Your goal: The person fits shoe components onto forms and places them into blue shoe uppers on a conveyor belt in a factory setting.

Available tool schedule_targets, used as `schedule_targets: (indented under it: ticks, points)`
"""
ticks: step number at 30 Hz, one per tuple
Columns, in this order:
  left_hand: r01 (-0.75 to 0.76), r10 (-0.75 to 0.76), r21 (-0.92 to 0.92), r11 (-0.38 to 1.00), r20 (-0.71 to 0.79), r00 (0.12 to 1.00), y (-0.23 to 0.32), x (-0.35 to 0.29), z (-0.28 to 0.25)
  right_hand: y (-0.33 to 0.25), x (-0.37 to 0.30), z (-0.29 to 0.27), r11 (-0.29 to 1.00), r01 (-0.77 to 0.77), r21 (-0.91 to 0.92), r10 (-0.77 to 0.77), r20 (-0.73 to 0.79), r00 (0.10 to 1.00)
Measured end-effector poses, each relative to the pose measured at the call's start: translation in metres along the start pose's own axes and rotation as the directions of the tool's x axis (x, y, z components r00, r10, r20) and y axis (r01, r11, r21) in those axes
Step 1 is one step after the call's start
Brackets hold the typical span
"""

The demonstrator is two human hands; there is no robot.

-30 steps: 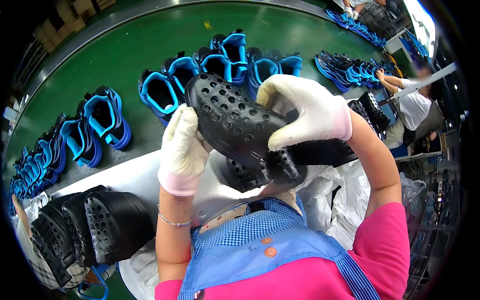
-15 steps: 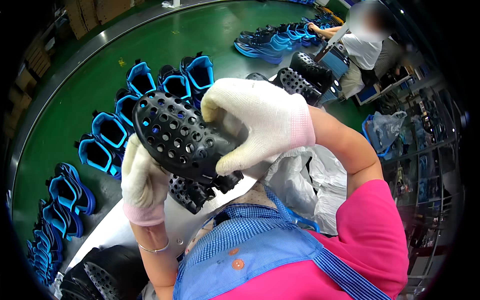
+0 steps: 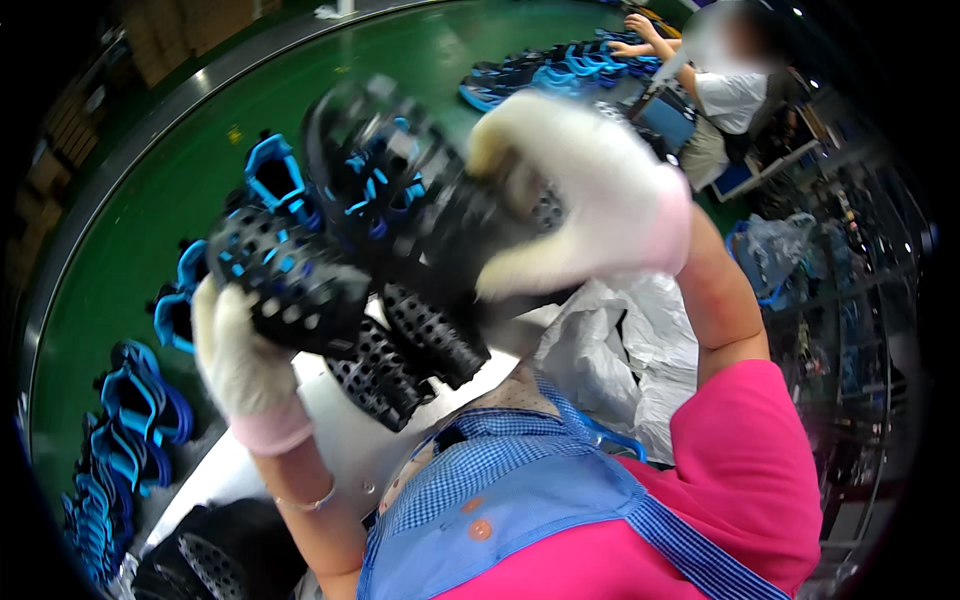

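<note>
My left hand (image 3: 240,365), in a white glove with a pink cuff, grips a black perforated shoe part (image 3: 285,285) from below. My right hand (image 3: 590,195), gloved the same way, clasps a second black perforated shoe part (image 3: 400,190) held higher, blurred by motion. Both pieces are raised close in front of me. More black perforated pieces (image 3: 405,350) lie just under them on a white surface (image 3: 340,430).
Blue and black shoes (image 3: 140,420) line a curved green conveyor (image 3: 200,170). A white plastic bag (image 3: 620,350) lies at right. Another person (image 3: 725,95) works at the far end. More black pieces (image 3: 210,560) sit at lower left.
The single piece held in both hands is now two pieces, one per hand. My right hand has lifted its piece upward, and the view has swung further left.
</note>
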State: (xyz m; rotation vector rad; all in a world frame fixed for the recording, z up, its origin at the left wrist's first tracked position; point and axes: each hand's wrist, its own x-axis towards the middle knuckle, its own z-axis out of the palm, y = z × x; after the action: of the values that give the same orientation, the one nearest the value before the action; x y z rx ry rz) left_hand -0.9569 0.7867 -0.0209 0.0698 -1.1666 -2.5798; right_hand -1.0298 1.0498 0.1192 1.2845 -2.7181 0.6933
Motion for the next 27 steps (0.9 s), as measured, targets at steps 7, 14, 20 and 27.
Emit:
schedule_targets:
  ticks: [7, 14, 20, 27]
  points:
    - [-0.021, 0.037, -0.183, 0.983, 0.087, 0.996, 0.0, 0.009, -0.044, 0.092, -0.06, -0.084, 0.749, -0.498, -0.437, 0.491, -0.139, 0.86]
    - [0.08, -0.077, -0.145, 0.986, 0.031, 0.997, -0.004, 0.002, -0.026, 0.147, -0.102, -0.054, 0.704, -0.428, -0.568, 0.541, 0.037, 0.84]
    - [0.045, -0.053, -0.076, 0.996, -0.104, 0.993, -0.011, 0.0, -0.024, 0.152, -0.104, -0.035, 0.661, -0.451, -0.6, 0.582, 0.03, 0.812]
    - [0.084, -0.088, -0.092, 0.992, -0.034, 0.996, -0.018, 0.002, -0.03, 0.168, -0.117, -0.013, 0.631, -0.347, -0.694, 0.478, -0.005, 0.878]
